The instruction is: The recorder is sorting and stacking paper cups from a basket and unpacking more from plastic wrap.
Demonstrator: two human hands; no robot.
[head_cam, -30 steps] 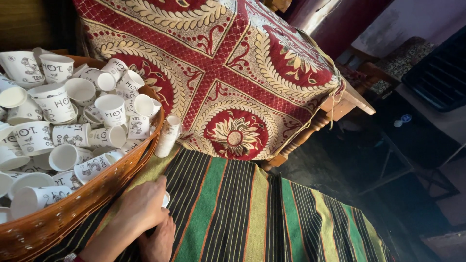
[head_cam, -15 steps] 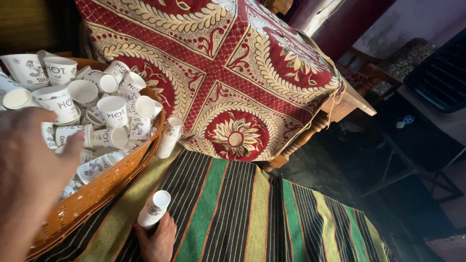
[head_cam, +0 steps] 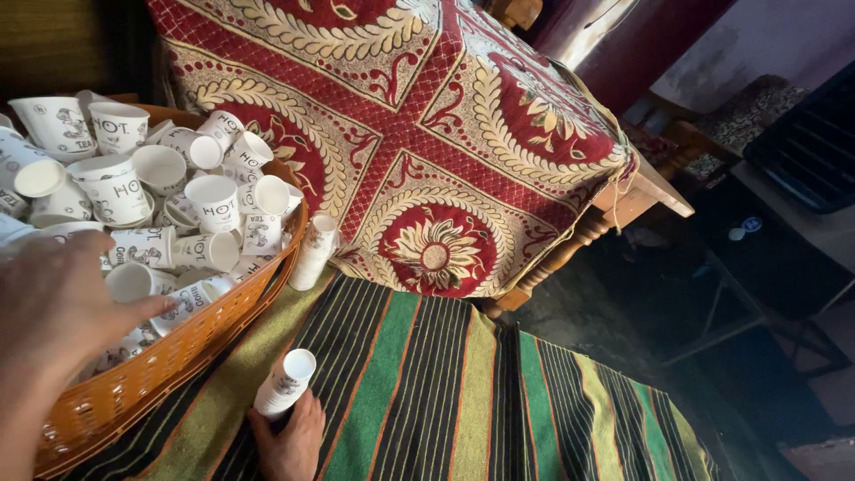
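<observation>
The right hand (head_cam: 289, 436) gripped a stack of paper cups (head_cam: 285, 383) over the striped cloth (head_cam: 427, 392). The left hand (head_cam: 53, 312), fingers spread, hovered over loose cups (head_cam: 214, 200) in the wicker basket (head_cam: 205, 330). Beyond stood a red-draped table (head_cam: 427, 116).

Both hands are showing bare: the left hand (head_cam: 62, 312), at nine o'clock, is appearing large and blurred; the right hand (head_cam: 289, 436), at six o'clock, is wearing no ring or sleeve.
</observation>
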